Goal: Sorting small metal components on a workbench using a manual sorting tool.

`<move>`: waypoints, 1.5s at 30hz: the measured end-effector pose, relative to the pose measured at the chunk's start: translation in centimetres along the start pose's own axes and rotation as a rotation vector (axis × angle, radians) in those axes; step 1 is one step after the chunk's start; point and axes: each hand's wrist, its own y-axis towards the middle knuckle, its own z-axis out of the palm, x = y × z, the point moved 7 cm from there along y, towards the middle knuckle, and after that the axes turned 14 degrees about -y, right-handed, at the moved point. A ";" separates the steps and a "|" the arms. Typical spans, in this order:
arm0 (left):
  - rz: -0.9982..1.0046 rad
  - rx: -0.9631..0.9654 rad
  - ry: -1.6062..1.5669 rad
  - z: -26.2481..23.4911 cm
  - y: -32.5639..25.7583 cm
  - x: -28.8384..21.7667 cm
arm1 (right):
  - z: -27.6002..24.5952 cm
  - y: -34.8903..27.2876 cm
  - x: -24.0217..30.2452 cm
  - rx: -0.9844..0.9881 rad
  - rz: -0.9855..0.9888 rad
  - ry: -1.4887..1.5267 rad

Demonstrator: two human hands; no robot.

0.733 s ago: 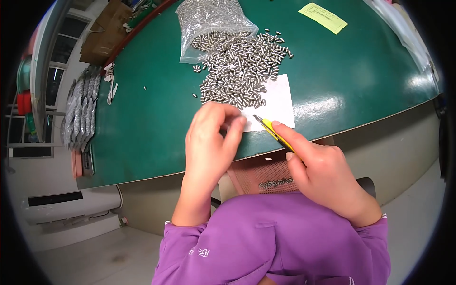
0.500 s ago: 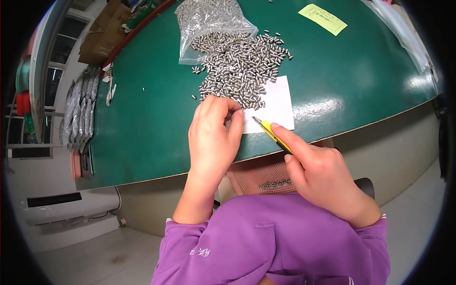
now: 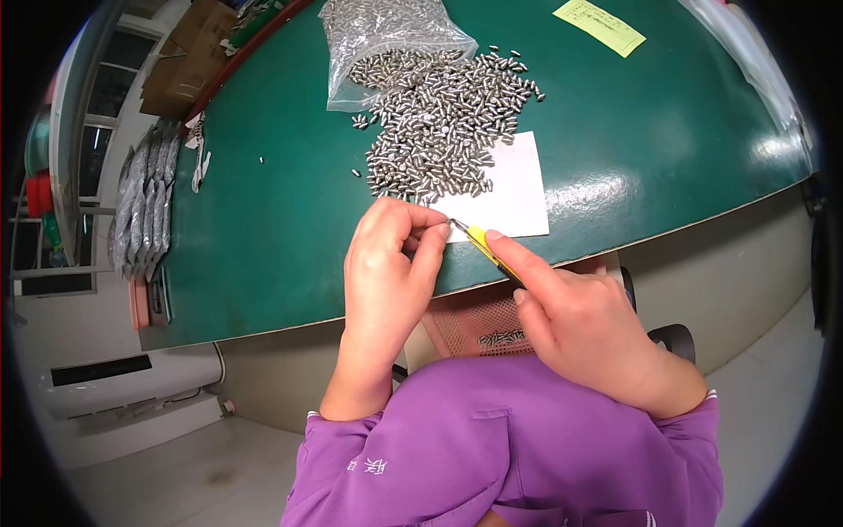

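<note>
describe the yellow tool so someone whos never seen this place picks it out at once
On the green table, a white sheet lies partly under a pile of small metal pieces. At the sheet's near edge, the right hand holds a slim yellow-and-black tool, its dark tip toward the left hand. Unlike the flat yellow slip, it is narrow and handheld.

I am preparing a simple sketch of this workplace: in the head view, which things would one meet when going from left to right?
Stacked grey bags → lone small metal piece → left hand → yellow-and-black tool → yellow note → clear plastic sheet
</note>
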 end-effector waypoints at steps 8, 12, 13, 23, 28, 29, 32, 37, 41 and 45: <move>0.017 0.019 0.003 0.0 0.2 0.3 | -0.6 0.8 0.3 0.043 -0.034 0.001; -0.028 0.016 -0.040 -0.2 0.3 0.6 | -1.2 1.1 0.9 0.026 -0.076 -0.046; -0.022 0.014 -0.041 -0.2 0.2 0.6 | -1.3 1.1 0.8 0.041 -0.066 -0.045; 0.089 -0.032 0.080 -0.7 0.5 -0.4 | -1.1 -0.1 -1.0 -0.099 -0.017 0.052; 0.124 -0.036 0.196 0.2 1.5 0.3 | -0.9 0.0 -0.8 -0.073 0.009 0.118; 0.106 -0.027 0.185 0.3 1.3 0.1 | -0.8 0.0 -0.8 -0.072 0.011 0.118; 0.040 0.002 0.110 0.3 0.4 -0.1 | -0.9 0.1 -0.4 -0.069 -0.008 0.114; 0.026 0.023 0.015 0.3 0.0 0.0 | -0.4 0.1 -0.2 -0.027 0.000 0.064; -0.018 0.009 -0.002 0.3 0.0 0.3 | -0.3 0.1 -0.1 0.008 0.001 0.037; -0.005 0.009 0.012 0.4 -0.1 0.2 | -0.4 0.0 -0.2 -0.015 -0.017 0.055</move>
